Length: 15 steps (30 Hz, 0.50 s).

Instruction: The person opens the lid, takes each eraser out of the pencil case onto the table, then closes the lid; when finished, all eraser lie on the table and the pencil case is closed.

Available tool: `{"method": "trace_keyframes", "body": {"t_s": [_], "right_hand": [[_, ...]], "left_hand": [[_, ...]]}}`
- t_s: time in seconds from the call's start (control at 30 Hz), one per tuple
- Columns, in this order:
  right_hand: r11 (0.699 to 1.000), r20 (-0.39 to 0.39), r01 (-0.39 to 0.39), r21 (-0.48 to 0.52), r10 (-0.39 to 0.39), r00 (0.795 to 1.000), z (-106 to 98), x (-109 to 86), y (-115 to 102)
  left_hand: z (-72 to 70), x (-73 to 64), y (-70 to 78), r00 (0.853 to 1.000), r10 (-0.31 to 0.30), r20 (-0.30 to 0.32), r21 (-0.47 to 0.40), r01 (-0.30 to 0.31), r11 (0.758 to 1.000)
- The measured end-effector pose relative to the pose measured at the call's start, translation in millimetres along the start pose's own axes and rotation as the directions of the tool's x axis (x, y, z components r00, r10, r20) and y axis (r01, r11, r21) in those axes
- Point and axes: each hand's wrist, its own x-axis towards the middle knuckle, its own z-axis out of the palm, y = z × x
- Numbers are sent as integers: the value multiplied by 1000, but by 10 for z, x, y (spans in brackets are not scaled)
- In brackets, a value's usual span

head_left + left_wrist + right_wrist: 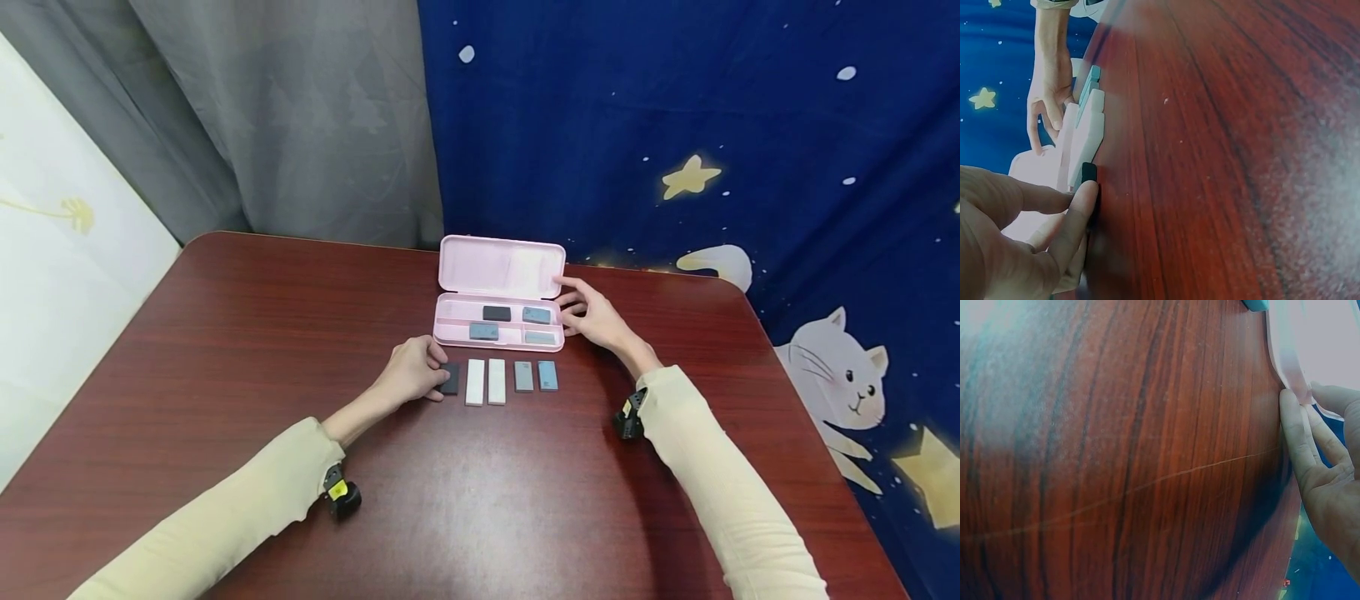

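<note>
A pink pencil case lies with its lid raised at the back of the table. Inside are a black block and several grey-blue ones, such as the block in the front compartment. My left hand pinches a small black rectangular block between thumb and fingers, at the left end of a row in front of the case. With fairly straight fingers, my right hand touches the case's right end; in the right wrist view its fingertips meet the pink wall.
Right of the black block, the row continues with two white blocks, a grey block and a blue block. The reddish-brown table ends behind the case at grey and blue curtains.
</note>
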Motion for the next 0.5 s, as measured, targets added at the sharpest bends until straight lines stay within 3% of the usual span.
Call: {"method": "trace_keyframes", "body": {"t_s": [0.33, 0.5], "right_hand": [[1000, -2, -4, -6, 4, 1000, -3, -19, -23], [1000, 0, -5, -1, 5, 1000, 3, -14, -35]], "left_hand": [[14, 20, -47, 1000, -4, 7, -16, 5, 1000], [-4, 31, -40, 1000, 23, 1, 66, -23, 998]]}}
